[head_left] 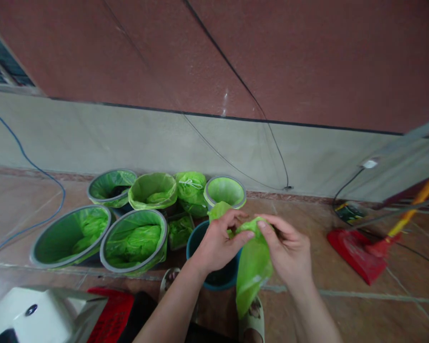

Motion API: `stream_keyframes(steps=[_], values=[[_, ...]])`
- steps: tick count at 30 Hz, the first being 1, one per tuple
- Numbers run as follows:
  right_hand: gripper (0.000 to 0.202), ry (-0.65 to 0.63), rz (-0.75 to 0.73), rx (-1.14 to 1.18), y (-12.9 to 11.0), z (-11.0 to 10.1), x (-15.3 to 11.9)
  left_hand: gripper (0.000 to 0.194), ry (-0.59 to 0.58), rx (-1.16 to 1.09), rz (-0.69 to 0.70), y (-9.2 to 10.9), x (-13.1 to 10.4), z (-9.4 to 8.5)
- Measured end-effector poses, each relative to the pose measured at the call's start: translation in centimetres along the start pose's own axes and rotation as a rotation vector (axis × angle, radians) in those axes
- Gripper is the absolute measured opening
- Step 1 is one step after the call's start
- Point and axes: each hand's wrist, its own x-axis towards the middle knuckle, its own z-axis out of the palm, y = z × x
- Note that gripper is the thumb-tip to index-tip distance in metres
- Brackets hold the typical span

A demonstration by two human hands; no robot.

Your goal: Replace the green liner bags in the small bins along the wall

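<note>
A thin green plastic bag (253,267) hangs between my two hands, its lower end dangling above my right shoe. My left hand (219,240) pinches the bag's gathered upper part, with thumb and fingers bent around it. On the other side, my right hand (286,245) grips the same edge between thumb and fingers. Beneath my left hand is a blue bucket (214,282), partly hidden by my forearm. Just behind my hands, a grey-rimmed bin (225,186) is lined with green plastic.
Several bins lined with green bags, including a large one (107,257), line the wall at left. A red dustpan (359,252) lies at right beside a cable. A blue hose (32,164) runs along the left floor. A white-and-red object (39,314) is at lower left.
</note>
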Motion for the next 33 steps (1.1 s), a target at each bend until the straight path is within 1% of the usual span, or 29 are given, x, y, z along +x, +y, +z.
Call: stream_keyframes(steps=[3,6,8,11,12,13,15,17,19,23,27,30,33], values=[[0.020,0.065,0.024,0.029,-1.1,-1.4,0.1,0.016,-0.053,0.023,-0.003,0.1,-0.1,-0.3],[0.019,0.110,0.039,0.064,-1.4,-2.5,0.2,0.016,-0.037,0.019,0.024,0.1,0.0,-0.4],[0.025,0.064,0.037,0.065,-1.4,-2.8,0.3,0.016,0.001,0.005,0.023,0.1,0.0,-0.3],[0.048,-0.072,0.046,0.049,-1.2,-2.8,0.5,0.017,0.034,-0.009,0.015,0.0,0.1,0.0],[0.048,-0.094,0.064,0.049,-1.1,-2.6,0.5,0.018,0.036,-0.011,0.017,0.0,0.1,0.1],[0.043,-0.092,0.091,0.053,-1.1,-2.5,0.6,0.018,0.036,-0.012,0.020,0.0,0.1,0.2],[0.029,-0.027,0.147,0.064,-1.1,-2.1,0.6,0.019,0.031,-0.010,0.026,-0.1,0.1,0.2],[0.026,0.068,0.170,0.070,-1.1,-2.0,0.6,0.020,0.014,0.004,0.024,-0.1,0.1,0.0],[0.027,0.158,0.150,0.082,-1.0,-2.3,0.7,0.020,-0.010,0.037,0.017,0.0,0.0,-0.5],[0.028,0.343,0.084,0.100,-0.9,-3.9,1.0,0.018,-0.034,0.110,0.029,0.2,0.0,-2.2],[0.027,0.509,0.011,0.044,-1.2,-5.5,1.3,0.008,-0.032,0.212,0.072,0.5,0.0,-4.0],[0.023,0.611,-0.042,0.071,-1.0,-6.6,1.6,0.004,-0.039,0.325,0.087,0.5,0.1,-5.1],[0.022,0.681,-0.063,0.046,-0.2,-7.8,1.8,0.005,-0.056,0.455,0.080,0.2,0.1,-6.0]])
